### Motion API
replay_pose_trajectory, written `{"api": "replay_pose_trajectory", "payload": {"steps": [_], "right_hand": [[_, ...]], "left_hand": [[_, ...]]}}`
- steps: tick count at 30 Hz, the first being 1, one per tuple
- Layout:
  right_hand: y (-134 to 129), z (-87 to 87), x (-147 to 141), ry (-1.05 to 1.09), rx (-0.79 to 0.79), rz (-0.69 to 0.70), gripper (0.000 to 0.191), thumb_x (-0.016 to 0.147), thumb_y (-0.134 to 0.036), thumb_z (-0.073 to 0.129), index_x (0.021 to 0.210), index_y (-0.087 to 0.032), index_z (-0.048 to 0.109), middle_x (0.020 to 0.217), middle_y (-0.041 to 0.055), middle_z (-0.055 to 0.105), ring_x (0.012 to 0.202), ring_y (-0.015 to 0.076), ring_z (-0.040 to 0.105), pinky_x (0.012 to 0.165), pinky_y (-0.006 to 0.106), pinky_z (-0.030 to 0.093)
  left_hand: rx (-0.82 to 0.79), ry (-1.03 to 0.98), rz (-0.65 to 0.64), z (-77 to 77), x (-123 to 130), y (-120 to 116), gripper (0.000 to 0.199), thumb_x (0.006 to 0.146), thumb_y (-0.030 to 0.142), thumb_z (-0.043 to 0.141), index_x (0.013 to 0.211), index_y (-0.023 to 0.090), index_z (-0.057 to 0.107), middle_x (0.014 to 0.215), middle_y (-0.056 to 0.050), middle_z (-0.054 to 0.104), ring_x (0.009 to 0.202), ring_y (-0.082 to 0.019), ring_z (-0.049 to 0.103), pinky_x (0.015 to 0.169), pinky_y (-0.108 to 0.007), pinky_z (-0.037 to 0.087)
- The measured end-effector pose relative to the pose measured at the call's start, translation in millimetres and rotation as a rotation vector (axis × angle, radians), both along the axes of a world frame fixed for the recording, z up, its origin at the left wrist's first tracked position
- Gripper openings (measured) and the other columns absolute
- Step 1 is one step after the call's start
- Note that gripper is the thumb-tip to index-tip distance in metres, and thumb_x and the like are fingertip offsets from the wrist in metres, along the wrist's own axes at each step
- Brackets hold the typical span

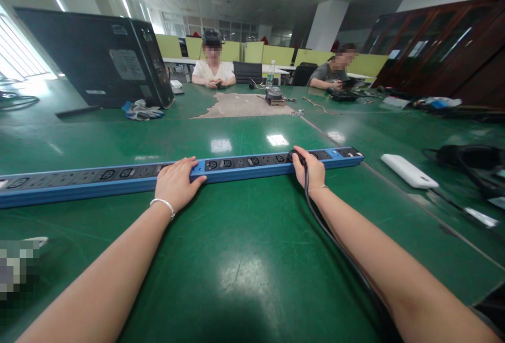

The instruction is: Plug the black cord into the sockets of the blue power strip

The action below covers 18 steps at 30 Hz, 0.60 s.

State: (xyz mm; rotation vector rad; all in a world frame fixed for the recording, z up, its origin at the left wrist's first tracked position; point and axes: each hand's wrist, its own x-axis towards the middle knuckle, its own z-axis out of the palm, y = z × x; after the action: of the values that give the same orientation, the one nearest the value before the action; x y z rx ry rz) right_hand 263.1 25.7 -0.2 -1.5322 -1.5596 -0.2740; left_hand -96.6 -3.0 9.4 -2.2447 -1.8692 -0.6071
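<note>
A long blue power strip [248, 174] with a row of black sockets lies across the green table in front of me. My left hand [178, 181] rests over its middle, fingers across the top and thumb along the near side, gripping it. Toward the strip's right end, my right hand [310, 169] is closed around a black plug [292, 155] at one of the sockets. The fingers partly cover the plug, so how deep it sits cannot be seen. From it a black cable [314, 211] runs down along my right forearm.
A white power bank [409, 171] with a cable lies to the right, near dark cables [465, 161]. Back left are a black computer case [94, 59] and gloves [142, 110]. Two people sit across the table, near a bottle [270, 76] and a round grey object [273, 94].
</note>
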Motion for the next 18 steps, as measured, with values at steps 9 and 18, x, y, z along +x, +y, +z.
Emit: {"api": "replay_pose_trajectory", "payload": {"steps": [9,18], "right_hand": [[-5.0,-3.2,-4.5,0.031,-0.029,-0.011,0.036,0.085,-0.039,0.049,0.113,-0.026,0.066,0.096,0.0065,0.072,0.085,0.0250,0.067,0.091,0.042,0.047],[1.4,11.8,-6.0,0.368,0.201,0.063,0.039,0.084,-0.047,0.048,0.103,-0.020,0.068,0.104,0.0083,0.070,0.099,0.0230,0.063,0.093,0.040,0.047]], "left_hand": [[-0.002,0.001,0.006,-0.5,0.0,0.6,0.047,0.084,0.047,0.047,0.122,0.020,0.053,0.135,-0.008,0.054,0.126,-0.026,0.047,0.104,-0.043,0.033],[0.006,-0.038,-0.012,0.5,0.9,-0.4,0.045,0.083,0.046,0.049,0.121,0.023,0.054,0.133,-0.008,0.055,0.125,-0.026,0.047,0.103,-0.044,0.034]]}}
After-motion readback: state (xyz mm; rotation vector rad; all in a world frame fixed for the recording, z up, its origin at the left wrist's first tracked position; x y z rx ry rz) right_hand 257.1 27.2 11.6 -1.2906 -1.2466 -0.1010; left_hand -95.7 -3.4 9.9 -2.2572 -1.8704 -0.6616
